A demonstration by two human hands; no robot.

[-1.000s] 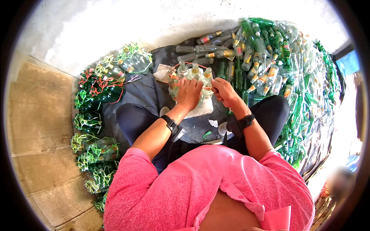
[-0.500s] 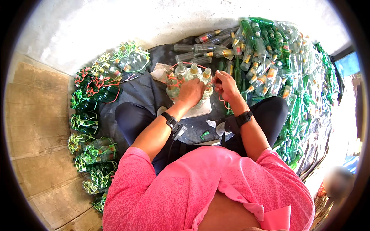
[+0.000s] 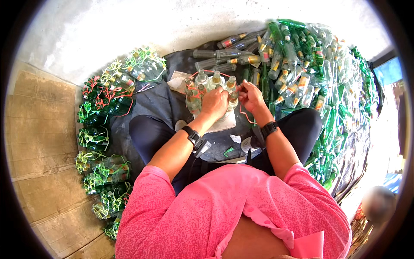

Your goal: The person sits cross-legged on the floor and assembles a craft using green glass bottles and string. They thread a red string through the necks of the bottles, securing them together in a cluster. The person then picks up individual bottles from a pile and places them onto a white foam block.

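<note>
Left hand (image 3: 215,102) was curled over the near side of the clear bottles (image 3: 202,78), back up, fingers bent against the necks; its grip was hidden, so couldn't tell if it had hold of glass, cord or both; right hand (image 3: 251,98) was just right of the cluster, thumb and fingertips drawn together in a nearly closed pinch on the red cord (image 3: 246,115), slack hanging in a bend below the hand; bottles stood upright in a tight group on a white board (image 3: 224,124), in front of the seated person, cord also running round the far necks; versus a second earlier, right fingertips sat higher and the slack bend now showed beneath, where none was visible then; left hand and bottles were in about the same place; edges: knees flanked the work left and right, loose bottle heap (image 3: 297,64) crowded the right hand's outer side, more bottles lay just beyond the cluster, wall (image 3: 129,30) behind; best room was left, bare dark sheet (image 3: 153,101) between the cluster and the tied bundles (image 3: 95,138); paper scrap (image 3: 236,138) lay near side.
</note>
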